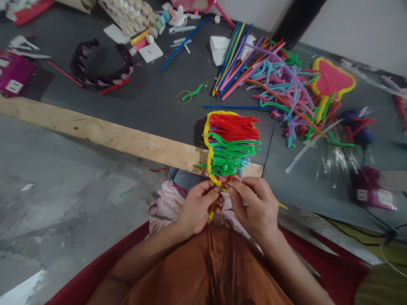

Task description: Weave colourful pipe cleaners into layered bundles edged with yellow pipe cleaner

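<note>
Close to my lap, a pipe-cleaner craft [233, 144] with a fuzzy yellow border carries rows of red and green strands, with some purple and blue showing at its edges. Its upper part rests over the table's front edge. My left hand [200, 205] is closed on the lower end of the yellow border, thumb and fingers pinched together. From the other side my right hand [256, 203] pinches at the same lower end, fingertips beside the left ones. A short yellow tail hangs below my left fingers. Exactly what lies between the right fingertips is too small to make out.
Loose pipe cleaners [282, 89] lie heaped at the back right, beside a pink-and-yellow fuzzy shape [333, 78]. A dark headband-like ring [101, 65], an egg carton [130, 17] and a purple box [15, 74] sit at the left. A wooden strip [95, 131] edges the grey table.
</note>
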Demonstrator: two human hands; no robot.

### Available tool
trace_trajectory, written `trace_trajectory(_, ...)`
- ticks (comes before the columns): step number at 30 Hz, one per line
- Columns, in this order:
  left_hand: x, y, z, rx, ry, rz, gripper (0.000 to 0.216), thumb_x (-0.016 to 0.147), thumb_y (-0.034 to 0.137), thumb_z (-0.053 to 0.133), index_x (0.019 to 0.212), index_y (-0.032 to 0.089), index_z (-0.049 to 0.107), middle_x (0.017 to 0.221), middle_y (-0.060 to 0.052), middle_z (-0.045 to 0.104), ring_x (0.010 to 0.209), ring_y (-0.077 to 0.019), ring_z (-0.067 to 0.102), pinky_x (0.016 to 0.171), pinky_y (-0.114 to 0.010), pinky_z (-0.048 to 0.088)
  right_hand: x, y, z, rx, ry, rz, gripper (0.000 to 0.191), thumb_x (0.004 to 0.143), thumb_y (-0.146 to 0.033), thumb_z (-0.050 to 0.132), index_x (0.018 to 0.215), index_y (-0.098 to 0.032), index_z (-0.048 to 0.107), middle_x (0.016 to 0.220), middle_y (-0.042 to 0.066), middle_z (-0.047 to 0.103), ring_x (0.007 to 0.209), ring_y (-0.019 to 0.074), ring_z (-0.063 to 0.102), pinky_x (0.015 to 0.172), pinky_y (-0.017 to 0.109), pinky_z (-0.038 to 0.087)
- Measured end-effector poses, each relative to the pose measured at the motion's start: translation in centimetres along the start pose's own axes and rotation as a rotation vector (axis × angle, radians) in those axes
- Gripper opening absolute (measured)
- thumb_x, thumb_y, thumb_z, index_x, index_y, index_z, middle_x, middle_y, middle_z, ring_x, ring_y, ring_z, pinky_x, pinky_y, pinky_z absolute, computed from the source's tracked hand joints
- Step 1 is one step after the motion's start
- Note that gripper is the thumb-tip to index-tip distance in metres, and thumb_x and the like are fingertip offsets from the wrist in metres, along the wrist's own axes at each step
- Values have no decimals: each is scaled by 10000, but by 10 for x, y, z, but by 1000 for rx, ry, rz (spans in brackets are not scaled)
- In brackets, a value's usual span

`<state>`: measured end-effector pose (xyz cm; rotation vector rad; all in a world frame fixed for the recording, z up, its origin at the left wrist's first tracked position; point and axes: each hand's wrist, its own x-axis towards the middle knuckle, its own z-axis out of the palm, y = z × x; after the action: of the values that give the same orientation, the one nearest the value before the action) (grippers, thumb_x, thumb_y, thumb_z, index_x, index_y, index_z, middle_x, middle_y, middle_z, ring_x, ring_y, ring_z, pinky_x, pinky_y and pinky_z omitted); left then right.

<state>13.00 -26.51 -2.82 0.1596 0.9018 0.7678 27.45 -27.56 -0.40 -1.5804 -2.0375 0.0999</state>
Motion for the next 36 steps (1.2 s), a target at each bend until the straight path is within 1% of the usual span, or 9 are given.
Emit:
trace_trajectory(4, 2, -6, -5, 31, -17, 39, 279, 725, 329, 767, 912, 148, 667, 635, 19, 584, 526, -70, 515, 459, -157, 408, 9, -6, -2, -150, -75, 26, 140, 896, -248, 576, 903, -201, 708, 812, 59, 601, 760, 189, 553, 658, 282, 449)
trace_trajectory(6, 3, -9, -6, 44, -20, 57, 259, 740, 320, 756, 913, 148, 668, 653, 15, 591, 541, -65, 514, 480, -154, 413, 11, -7, -1, -172, -115, 27, 157, 901, -262, 567, 863, -203, 707, 803, 57, 601, 746, 193, 544, 644, 289, 435)
trace_trajectory(11, 3, -11, -5, 64, -20, 81, 235, 764, 323, 736, 907, 149, 671, 703, 12, 591, 592, -63, 530, 538, -154, 467, 11, -3, 1, -49, -140, 78, 154, 903, -265, 562, 845, -204, 691, 827, 48, 602, 766, 182, 569, 675, 281, 446)
trace_trajectory(15, 1, -6, -3, 126, -36, 64, 291, 762, 375, 726, 931, 145, 670, 712, 0, 599, 583, -87, 551, 494, -184, 504, 10, 1, 4, 8, -148, 88, 180, 920, -254, 525, 842, -192, 675, 842, 51, 604, 763, 175, 575, 693, 285, 446)
trace_trajectory(20, 0, 3, 1, 200, -29, 21, 331, 738, 425, 727, 888, 135, 673, 713, -6, 605, 552, -87, 560, 476, -199, 526, 11, 1, 9, -35, -76, 17, 217, 941, -257, 506, 823, -208, 680, 800, 43, 605, 761, 180, 543, 692, 307, 387)
trace_trajectory(23, 1, 6, 2, 228, -28, 11, 319, 718, 425, 734, 826, 133, 666, 700, 0, 598, 524, -80, 553, 461, -194, 517, 10, -1, 11, -122, -3, -42, 172, 922, -259, 553, 813, -241, 686, 757, 20, 615, 742, 180, 505, 704, 334, 331)
trace_trajectory(25, 3, 6, 1, 230, -23, 17, 308, 704, 413, 742, 802, 133, 662, 692, 1, 592, 523, -81, 549, 437, -180, 497, 9, -2, 12, -144, 14, -76, 135, 912, -248, 572, 843, -250, 689, 754, 8, 631, 751, 178, 497, 734, 348, 318)
trace_trajectory(29, 5, 6, -1, 212, -12, 14, 307, 694, 410, 741, 793, 132, 655, 703, -6, 602, 523, -80, 539, 419, -171, 485, 4, 0, 10, -124, 16, -150, 119, 916, -248, 566, 941, -250, 682, 773, -5, 659, 798, 177, 506, 794, 369, 319)
trace_trajectory(36, 3, 9, 0, 179, 1, -32, 315, 668, 403, 760, 759, 129, 634, 569, 5, 581, 476, -90, 531, 416, -189, 504, 6, 5, 0, -114, -42, -226, 173, 858, -208, 605, 992, -275, 691, 819, -4, 675, 835, 177, 520, 800, 380, 327)
